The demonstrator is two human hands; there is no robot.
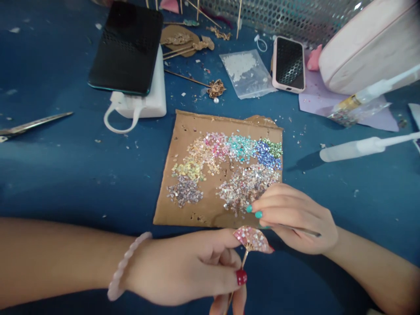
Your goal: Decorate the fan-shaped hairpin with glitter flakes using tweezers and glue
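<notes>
My left hand (190, 267) is pinched round the thin gold stick of a small fan-shaped ornament (252, 239) covered in pink glitter chips. My right hand (295, 216), fingers closed, grips a slim metal tool (305, 231) whose tip is hidden behind the fingers, right above the ornament. Both hands hover at the near edge of a brown cardboard sheet (183, 131) that carries piles of coloured shell chips (229, 168): pink, yellow, teal, blue, green and silver. A pale bead bracelet (126, 264) circles my left wrist.
On the blue table lie a black phone (126, 46) on a white power bank (147, 103), scissors (33, 124), a pink-cased phone (288, 63), a clear bag of white beads (246, 72), two glue applicators (357, 146), a pale pouch (367, 48), gold hairpin parts (215, 87).
</notes>
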